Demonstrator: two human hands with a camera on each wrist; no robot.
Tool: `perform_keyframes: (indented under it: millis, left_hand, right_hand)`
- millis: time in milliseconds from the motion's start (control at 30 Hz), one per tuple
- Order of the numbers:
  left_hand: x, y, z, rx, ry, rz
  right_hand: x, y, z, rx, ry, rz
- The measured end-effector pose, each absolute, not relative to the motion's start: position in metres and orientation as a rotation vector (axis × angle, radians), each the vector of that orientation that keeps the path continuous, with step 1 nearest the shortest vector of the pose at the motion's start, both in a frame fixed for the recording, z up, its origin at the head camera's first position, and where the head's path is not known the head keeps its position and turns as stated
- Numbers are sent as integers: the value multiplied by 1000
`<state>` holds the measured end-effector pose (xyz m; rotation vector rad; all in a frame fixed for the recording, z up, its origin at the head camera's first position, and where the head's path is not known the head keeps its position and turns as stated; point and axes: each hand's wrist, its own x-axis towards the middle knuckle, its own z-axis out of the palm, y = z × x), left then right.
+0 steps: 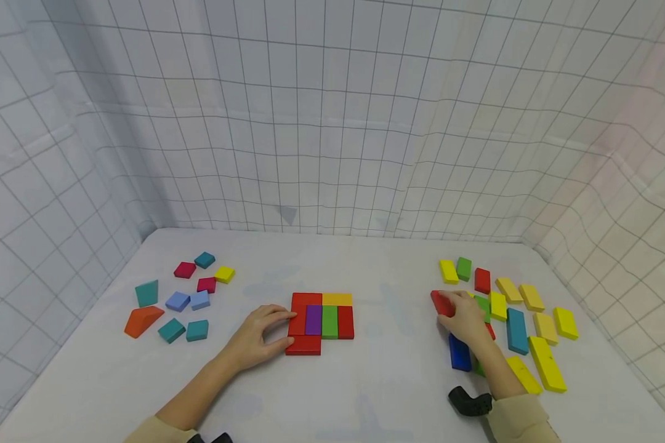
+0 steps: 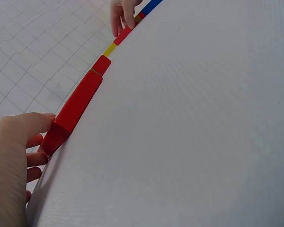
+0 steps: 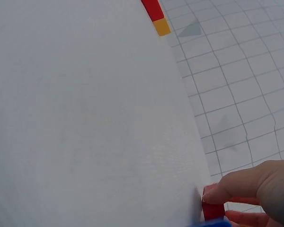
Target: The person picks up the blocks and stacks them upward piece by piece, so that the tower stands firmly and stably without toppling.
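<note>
Both hands work over the white tabletop point(image 1: 388, 369), well apart. With thumb and fingers spread wide, the left hand point(image 1: 257, 337) touches the left side of a flat block assembly point(image 1: 321, 321) lying near the tabletop's middle. Red blocks form much of this assembly, with a purple block point(image 1: 313, 320) and a green block point(image 1: 329, 322) side by side inside it and an orange-yellow block point(image 1: 337, 299) at its far right corner. Toward the tabletop's right edge, the right hand point(image 1: 464, 317) pinches a small red rectangular block point(image 1: 441, 303) between thumb and fingers; whether that block is lifted cannot be told. A blue block point(image 1: 460, 354) lies just beside this hand, on the near-edge side, and a teal rectangular block point(image 1: 517, 331) lies to its right, among yellow blocks. Near the tabletop's left edge, an orange block point(image 1: 143, 321) lies beside scattered teal, crimson and light-blue pieces.
</note>
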<state>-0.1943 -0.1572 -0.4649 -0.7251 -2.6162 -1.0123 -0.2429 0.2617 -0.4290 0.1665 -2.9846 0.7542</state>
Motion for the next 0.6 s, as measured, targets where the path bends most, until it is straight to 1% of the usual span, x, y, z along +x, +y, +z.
perform_keyframes:
  millis: [200, 467, 533, 600]
  left_hand:
    - [-195, -156, -465, -729, -2624, -1019]
    - [-195, -156, -464, -729, -2619, -1022]
    - [-194, -156, -463, -724, -2628, -1019]
    - [-194, -156, -463, -718, -2639, -1021]
  right_hand:
    - [-243, 264, -432, 362, -2937, 822]
    - [-243, 261, -431, 238, -2913, 700]
    - [-243, 258, -429, 245, -2921, 716]
    - [-242, 252, -427, 319, -2916, 749]
